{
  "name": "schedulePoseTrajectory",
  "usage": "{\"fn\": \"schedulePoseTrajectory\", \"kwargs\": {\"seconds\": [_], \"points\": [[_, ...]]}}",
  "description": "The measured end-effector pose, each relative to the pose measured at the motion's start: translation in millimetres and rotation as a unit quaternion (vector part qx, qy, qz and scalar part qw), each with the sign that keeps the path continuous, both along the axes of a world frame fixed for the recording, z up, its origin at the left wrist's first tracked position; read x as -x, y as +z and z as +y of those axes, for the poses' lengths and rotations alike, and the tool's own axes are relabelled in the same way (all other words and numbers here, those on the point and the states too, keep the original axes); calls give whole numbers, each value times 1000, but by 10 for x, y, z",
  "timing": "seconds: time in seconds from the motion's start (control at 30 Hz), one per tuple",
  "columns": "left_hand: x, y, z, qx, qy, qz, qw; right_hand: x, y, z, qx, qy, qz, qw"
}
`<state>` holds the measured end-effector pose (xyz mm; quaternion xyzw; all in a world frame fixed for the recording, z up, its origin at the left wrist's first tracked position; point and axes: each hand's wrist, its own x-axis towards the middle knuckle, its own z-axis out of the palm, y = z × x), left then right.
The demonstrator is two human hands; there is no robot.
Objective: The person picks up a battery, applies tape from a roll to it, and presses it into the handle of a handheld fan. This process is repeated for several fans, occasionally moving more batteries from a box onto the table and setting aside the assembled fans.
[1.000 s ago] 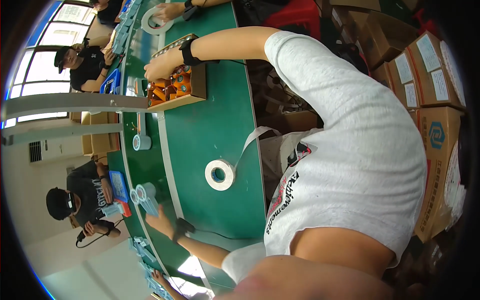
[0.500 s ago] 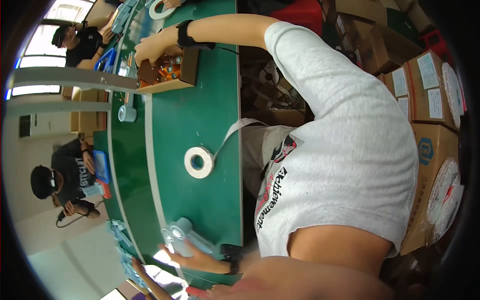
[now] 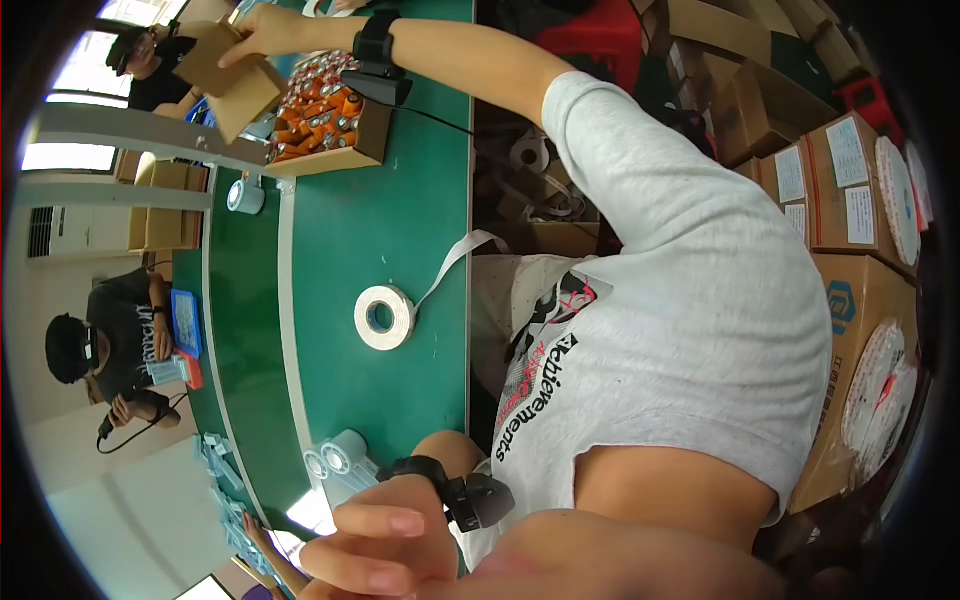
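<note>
At the top of the head view, my right hand [image 3: 268, 32] grips a piece of brown cardboard [image 3: 240, 92], held raised beside an open carton. Inside that carton, many small orange cylindrical parts [image 3: 322, 108] with silvery ends stand packed together. My left hand [image 3: 385, 540] is near the lower edge, with its fingers loosely bent and slightly apart; nothing shows in it, and its palm is hidden. Just beyond it a light-blue plastic housing [image 3: 347, 452] with round ends lies on the table, partly covered by the hand. A roll of white tape [image 3: 385, 318] rests between my two hands.
Its loose strip [image 3: 450, 262] trails over the edge of the green table [image 3: 340, 230]. A grey post [image 3: 120, 140] crosses near the carton. Across the table two people sit, with blue trays [image 3: 186, 322] and several light-blue parts [image 3: 228, 500]. Cardboard boxes [image 3: 850, 300] stack behind me.
My right hand has lifted the cardboard from the carton, baring more orange parts. My left hand has come away from the light-blue housing toward me.
</note>
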<state>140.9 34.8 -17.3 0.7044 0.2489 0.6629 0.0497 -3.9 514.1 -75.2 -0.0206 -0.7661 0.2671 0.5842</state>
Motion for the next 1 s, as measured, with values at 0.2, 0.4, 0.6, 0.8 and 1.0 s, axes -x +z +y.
{"fn": "schedulePoseTrajectory", "kwargs": {"seconds": [0.2,0.4,0.6,0.8,1.0], "points": [[-311,-44,274,-95,206,-134,965,-2323,185,-1221,39,64,76,994],[-24,13,330,-84,12,-100,991,-3753,-1349,-1464,279,-334,-334,836],[712,-191,2,-80,106,91,987,-2732,-1399,-1100,48,-203,-214,954],[1001,8,-167,-106,162,87,977,-1345,-695,-461,-101,-209,-429,873],[1254,57,-374,-118,261,90,954,-953,-830,-327,-77,-243,-486,836]]}}
